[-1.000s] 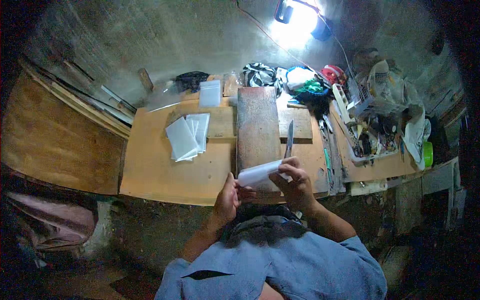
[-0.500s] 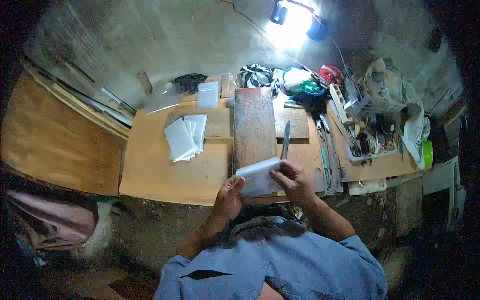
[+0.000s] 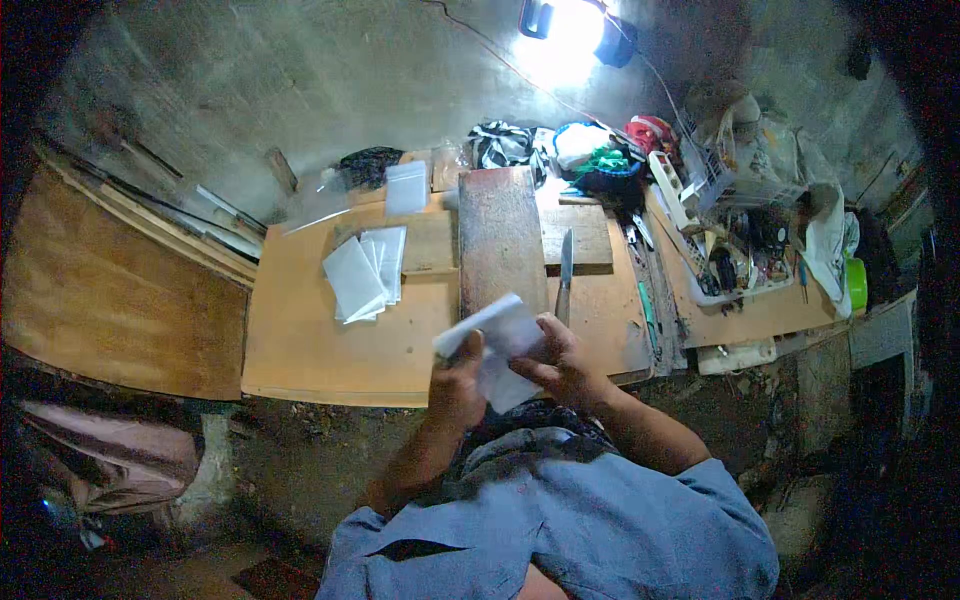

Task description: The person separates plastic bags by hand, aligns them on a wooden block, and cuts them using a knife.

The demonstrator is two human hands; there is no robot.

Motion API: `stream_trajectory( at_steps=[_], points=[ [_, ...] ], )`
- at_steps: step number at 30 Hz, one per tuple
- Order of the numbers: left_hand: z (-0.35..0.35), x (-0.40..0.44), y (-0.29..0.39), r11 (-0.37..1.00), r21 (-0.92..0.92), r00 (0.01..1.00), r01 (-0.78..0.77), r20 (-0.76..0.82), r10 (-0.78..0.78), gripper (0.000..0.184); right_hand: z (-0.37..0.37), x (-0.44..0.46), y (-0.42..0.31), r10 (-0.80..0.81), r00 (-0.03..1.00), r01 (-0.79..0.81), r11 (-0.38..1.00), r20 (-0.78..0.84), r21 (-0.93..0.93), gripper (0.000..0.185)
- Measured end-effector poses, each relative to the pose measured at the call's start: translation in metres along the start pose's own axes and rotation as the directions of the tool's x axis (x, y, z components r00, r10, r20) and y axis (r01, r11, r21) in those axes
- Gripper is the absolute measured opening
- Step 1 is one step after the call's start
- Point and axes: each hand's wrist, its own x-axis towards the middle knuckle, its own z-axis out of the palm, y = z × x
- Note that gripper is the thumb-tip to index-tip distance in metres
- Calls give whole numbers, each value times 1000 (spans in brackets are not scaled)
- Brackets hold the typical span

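Note:
A translucent white plastic sheet or bag (image 3: 505,340) is held between my two hands, tilted, over the front edge of the table. My left hand (image 3: 459,385) grips its left side with the thumb on top. On its right side my right hand (image 3: 562,368) pinches it between thumb and fingers. Just beyond my hands lies a dark wooden board (image 3: 500,230), and a knife (image 3: 566,262) rests to the right of it. Several similar white sheets (image 3: 357,280) lie fanned out on the table (image 3: 330,365) to the left.
Another translucent packet (image 3: 406,188) lies at the back. Bundled cloths (image 3: 505,145) and a bright lamp (image 3: 570,35) are behind the board. A tray of tools (image 3: 740,285), a power strip (image 3: 674,192) and a green-handled tool (image 3: 646,303) are on the right.
The sheet in my hands has turned from nearly level to steeply tilted, its lower corner now hanging down. My hands have shifted slightly left, and the whole view has moved a little.

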Motion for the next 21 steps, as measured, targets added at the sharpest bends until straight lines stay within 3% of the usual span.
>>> stream_trajectory(
  at_steps=[1, 2, 3, 4, 6, 8, 10, 13, 15, 16, 17, 18, 20, 21],
  points=[
    [-8, 0, 4, 821, 448, 935, -354, 144, 324, 38, -3, 2, 10, 17, 998, -19, 999, 53, 34, 41],
    [-11, 4, 5, 820, 450, 935, -354, 144, 324, 38, -5, 3, 15, 32, 994, -39, 997, 106, 67, 41],
    [-11, 8, 9, 974, 66, 976, -218, 23, 217, 39, -6, 3, 16, 31, 994, -38, 997, 107, 70, 41],
    [-11, 11, 15, 936, -344, 997, -77, -43, 66, 40, -7, 4, 17, 60, 992, -74, 989, 112, 131, 41],
    [-13, 6, 29, 917, -395, 999, -52, -6, 54, 44, -9, 4, 15, 86, 989, -109, 974, 122, 197, 40],
    [-16, 6, 38, 881, -447, 987, -158, -80, 136, 46, -15, 3, 5, 90, 992, -104, 979, 90, 174, 39],
    [-32, 16, 35, 896, -411, 986, -167, -53, 159, 47, -20, 3, 3, 167, 983, -176, 974, 71, 141, 38],
    [-33, 13, 39, 852, -471, 973, -231, -136, 188, 44, -20, 6, 14, 42, 998, -40, 998, -52, 38, 36],
    [-28, 10, 44, 821, -525, 972, -224, -183, 148, 42, -14, 7, 13, 89, 980, -27, 948, -181, 318, 34],
    [-26, 10, 46, 787, -577, 968, -220, -227, 105, 40, -10, 6, 11, 87, 979, -24, 947, -182, 320, 34],
    [-53, 17, 28, 776, -599, 965, -195, 22, 260, 37, -6, 5, 9, 129, 978, -32, 873, -166, 487, 36],
    [-67, 27, 16, 777, -599, 965, -196, 24, 262, 37, -3, 4, 8, 166, 976, -38, 769, -142, 638, 38],
    [-82, 40, 1, 707, -689, 914, -159, 168, 370, 35, 2, 2, 18, 155, 982, -48, 760, -108, 649, 41],
    [-76, 37, 6, 706, -689, 913, -162, 167, 373, 35, 4, 2, 21, 145, 987, -62, 750, -73, 659, 44]
  ],
)
